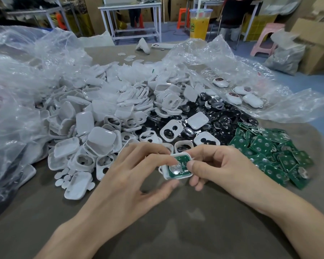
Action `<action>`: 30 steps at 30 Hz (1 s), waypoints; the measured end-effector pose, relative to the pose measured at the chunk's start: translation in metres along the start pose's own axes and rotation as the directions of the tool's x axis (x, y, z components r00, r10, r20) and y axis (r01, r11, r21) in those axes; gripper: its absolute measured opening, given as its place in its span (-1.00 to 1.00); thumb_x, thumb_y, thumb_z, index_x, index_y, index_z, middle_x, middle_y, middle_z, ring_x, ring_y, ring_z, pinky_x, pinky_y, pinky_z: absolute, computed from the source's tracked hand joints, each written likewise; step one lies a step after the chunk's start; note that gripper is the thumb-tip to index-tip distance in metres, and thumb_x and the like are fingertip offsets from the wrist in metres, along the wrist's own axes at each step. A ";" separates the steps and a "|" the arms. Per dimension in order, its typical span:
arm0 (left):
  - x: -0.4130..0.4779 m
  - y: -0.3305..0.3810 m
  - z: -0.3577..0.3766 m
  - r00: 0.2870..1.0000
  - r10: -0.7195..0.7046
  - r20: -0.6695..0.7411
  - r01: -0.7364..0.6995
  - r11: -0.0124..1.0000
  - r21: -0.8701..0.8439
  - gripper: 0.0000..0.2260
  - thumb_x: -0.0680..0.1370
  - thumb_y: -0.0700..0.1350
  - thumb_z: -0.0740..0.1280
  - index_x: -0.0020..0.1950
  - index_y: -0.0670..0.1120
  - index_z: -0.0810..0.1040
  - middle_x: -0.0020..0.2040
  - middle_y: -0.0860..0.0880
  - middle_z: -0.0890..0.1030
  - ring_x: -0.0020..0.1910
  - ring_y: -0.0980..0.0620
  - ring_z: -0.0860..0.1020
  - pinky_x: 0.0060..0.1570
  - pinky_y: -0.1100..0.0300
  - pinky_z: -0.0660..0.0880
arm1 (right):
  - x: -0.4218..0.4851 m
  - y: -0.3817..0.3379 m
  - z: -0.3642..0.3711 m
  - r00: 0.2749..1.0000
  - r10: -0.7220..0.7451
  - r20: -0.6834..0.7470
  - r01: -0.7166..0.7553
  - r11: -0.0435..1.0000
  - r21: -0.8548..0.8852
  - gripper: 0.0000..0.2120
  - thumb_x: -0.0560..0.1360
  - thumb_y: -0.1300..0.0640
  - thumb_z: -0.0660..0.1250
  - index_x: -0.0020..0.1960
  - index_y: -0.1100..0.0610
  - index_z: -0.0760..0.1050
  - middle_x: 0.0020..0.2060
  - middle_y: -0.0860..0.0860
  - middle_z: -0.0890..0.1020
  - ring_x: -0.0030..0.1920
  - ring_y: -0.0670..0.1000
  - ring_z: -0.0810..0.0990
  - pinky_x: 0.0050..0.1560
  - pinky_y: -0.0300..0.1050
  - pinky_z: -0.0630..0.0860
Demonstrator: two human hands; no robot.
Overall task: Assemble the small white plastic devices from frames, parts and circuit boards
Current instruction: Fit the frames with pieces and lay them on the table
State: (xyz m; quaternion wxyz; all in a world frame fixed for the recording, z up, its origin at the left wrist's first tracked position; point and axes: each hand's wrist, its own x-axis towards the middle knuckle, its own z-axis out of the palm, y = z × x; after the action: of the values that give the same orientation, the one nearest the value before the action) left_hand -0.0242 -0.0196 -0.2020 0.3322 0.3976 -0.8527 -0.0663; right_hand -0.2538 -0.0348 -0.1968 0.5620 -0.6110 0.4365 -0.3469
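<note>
Both hands hold one small white frame (166, 175) above the table, with a green circuit board (183, 162) seated inside it. My left hand (138, 172) grips the frame from the left, a fingertip pressing on the board. My right hand (219, 169) pinches its right side with thumb on top. A heap of white frames and covers (94, 116) lies behind on the left. Black and clear round parts (223, 116) lie in the middle. Green circuit boards (269, 152) are piled on the right.
Crumpled clear plastic bags (22, 75) spread along the left and back right. Several finished white devices (241, 94) rest on the right bag. A drink cup (199, 23) stands at the far edge. The brown table (176, 221) lies under my forearms.
</note>
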 end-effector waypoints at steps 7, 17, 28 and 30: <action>-0.001 -0.001 0.000 1.000 -0.007 0.019 0.007 1.000 -0.010 -0.75 0.57 0.10 0.38 0.14 -0.01 0.66 0.16 0.13 0.58 0.15 0.07 0.53 0.12 0.12 0.50 | 0.001 0.003 -0.001 0.999 -0.001 -0.051 -0.002 0.999 -0.050 -0.90 0.52 0.14 0.41 0.00 0.10 0.69 -0.32 0.10 0.70 -0.35 -0.01 0.66 -0.22 -0.25 0.57; -0.001 -0.002 0.002 0.994 -0.026 0.108 0.019 0.998 0.059 -0.74 0.55 0.16 0.36 0.11 0.05 0.67 0.11 0.19 0.60 0.13 0.13 0.50 0.14 0.06 0.48 | -0.001 0.008 0.000 0.983 -0.140 -0.116 0.070 0.881 -0.468 -0.84 0.46 -0.12 0.34 -0.07 -0.17 0.69 -0.38 -0.12 0.62 -0.39 -0.01 0.50 -0.32 -0.16 0.42; 0.000 -0.006 0.004 0.975 -0.033 0.221 0.015 0.997 0.082 -0.73 0.56 0.23 0.32 0.14 0.13 0.62 0.13 0.24 0.58 0.18 0.19 0.47 0.23 0.14 0.37 | 0.001 0.009 0.001 0.925 -0.295 -0.238 0.113 0.814 -0.570 -0.76 0.60 -0.10 0.24 0.03 -0.13 0.68 -0.31 -0.27 0.65 -0.38 -0.07 0.57 -0.31 -0.25 0.45; -0.001 -0.005 0.003 0.975 -0.046 0.217 0.033 0.998 0.062 -0.69 0.55 0.25 0.32 0.20 0.13 0.59 0.16 0.25 0.56 0.22 0.21 0.45 0.25 0.17 0.35 | -0.001 0.007 0.001 0.923 -0.308 -0.232 0.123 0.804 -0.581 -0.80 0.59 -0.07 0.26 0.03 -0.14 0.67 -0.26 -0.34 0.65 -0.33 -0.07 0.61 -0.26 -0.25 0.47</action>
State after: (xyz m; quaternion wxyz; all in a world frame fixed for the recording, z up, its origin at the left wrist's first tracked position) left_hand -0.0221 -0.0232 -0.2068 0.2235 0.4142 -0.8775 -0.0916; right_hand -0.2541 -0.0335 -0.2040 0.2389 -0.7304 0.5290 -0.3600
